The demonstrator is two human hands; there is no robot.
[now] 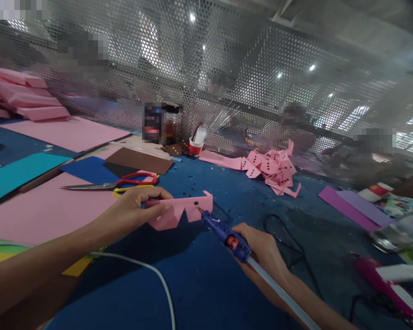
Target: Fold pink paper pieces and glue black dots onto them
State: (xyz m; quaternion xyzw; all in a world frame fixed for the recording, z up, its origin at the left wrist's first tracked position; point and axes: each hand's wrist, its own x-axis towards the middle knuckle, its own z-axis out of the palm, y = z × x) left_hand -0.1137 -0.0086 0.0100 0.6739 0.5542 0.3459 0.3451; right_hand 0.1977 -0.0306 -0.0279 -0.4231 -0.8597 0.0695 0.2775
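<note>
My left hand (141, 206) pinches the left end of a folded pink paper strip (172, 215) just above the blue table. The strip has a V-shaped notch along its lower edge and a small black square (196, 203) near its right end. In my right hand (261, 247) is a blue hot glue gun (223, 233), with a long clear glue stick (278, 291) running out of its rear. The gun's nozzle points up and left, close to the black square; whether it touches the paper I cannot tell. Red and yellow-handled scissors (113, 185) lie behind my left hand.
Pink sheets (51, 206), brown card (137, 160) and teal card (24, 172) cover the left side. A pile of dotted pink strips (271, 167) sits at the back, near a red and white cup (196, 146). A white cable (158, 275) and a magenta tool (385, 284) lie in front.
</note>
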